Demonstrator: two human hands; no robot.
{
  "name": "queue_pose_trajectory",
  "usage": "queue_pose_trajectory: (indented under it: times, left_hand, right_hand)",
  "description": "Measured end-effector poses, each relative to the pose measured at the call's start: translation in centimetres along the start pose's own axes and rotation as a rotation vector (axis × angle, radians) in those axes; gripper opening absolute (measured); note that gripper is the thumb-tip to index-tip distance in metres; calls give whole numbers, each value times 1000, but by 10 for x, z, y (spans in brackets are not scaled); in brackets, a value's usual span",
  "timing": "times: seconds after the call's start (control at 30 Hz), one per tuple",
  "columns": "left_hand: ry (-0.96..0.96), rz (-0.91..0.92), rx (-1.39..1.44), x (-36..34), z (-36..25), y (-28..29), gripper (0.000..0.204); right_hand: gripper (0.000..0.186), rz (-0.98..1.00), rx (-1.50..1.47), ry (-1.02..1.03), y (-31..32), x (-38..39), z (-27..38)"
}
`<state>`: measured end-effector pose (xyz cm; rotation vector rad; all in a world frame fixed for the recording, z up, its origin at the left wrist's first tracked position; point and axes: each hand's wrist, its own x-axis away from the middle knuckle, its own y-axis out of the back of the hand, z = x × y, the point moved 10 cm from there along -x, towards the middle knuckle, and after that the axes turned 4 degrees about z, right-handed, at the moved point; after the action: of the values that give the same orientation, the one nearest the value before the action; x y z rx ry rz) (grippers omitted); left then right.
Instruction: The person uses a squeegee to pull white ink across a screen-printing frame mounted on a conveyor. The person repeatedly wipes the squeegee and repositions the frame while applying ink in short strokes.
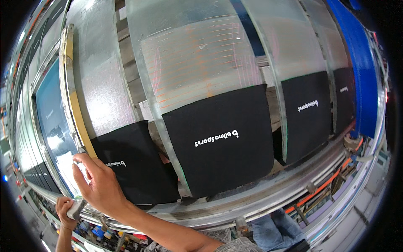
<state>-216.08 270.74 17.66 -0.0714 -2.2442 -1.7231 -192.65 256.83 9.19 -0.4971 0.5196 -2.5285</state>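
Four grey boards are set side by side across the worktop (132, 80), the largest, the central board (193, 54), being located at 12 o'clock. The lower part of each board is covered by black fabric carrying a white print: the central panel (226, 168) at 6 o'clock, the left panel (142, 178) at 8 o'clock, and two further panels (310, 130) toward 3 o'clock. A framed blue screen (52, 111) is positioned at 9 o'clock, and its yellow-edged bar (71, 105) is placed along the outer side of the left board. Part of the left panel and of the front metal rail (222, 214) is obstructed by the right hand (98, 180) and its forearm. A blue sheet (363, 71) is hung at 2 o'clock.

An orange-edged rack (323, 191) is fitted below the rail at 4 o'clock; long, narrow pieces are held in it. Small coloured items (98, 232) are crowded beneath the rail at 7 o'clock; their kinds cannot be told.

The fingers of the right hand are curved with a narrow gap at the thumb, at the bar's near end; whether the bar is gripped cannot be told. A pale block (76, 209) at the screen's near corner is grasped by the left hand (65, 212) at 8 o'clock.
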Motion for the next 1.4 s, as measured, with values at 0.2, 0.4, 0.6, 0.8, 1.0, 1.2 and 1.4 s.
queue_pose_trajectory:
  times: [0.2, 0.4, 0.6, 0.8, 1.0, 1.2, 1.4]
  left_hand:
    - [51, -15, -41, 5, 3, 0, 40]
    - [94, -47, -101, 7, 11, 2, 39]
    - [122, -65, -72, 7, 12, -1, 28]
    - [149, -36, -101, 0, 9, 0, 27]
    - [161, -1, -115, -2, 11, 1, 28]
    - [165, -42, -99, 0, 6, 3, 26]
    - [166, 14, -106, 4, 18, -1, 30]
  right_hand:
    - [20, 94, -68, -89, -4, 4, -10]
    - [17, 108, -136, -142, -7, 7, -15]
    - [17, 120, -138, -129, -6, 6, -14]
    - [18, 121, -138, -136, -5, 5, -16]
    - [17, 106, -129, -125, -4, 4, -14]
    - [16, 93, -120, -111, -4, 5, -12]
    - [18, 125, -45, -124, -3, 5, -9]
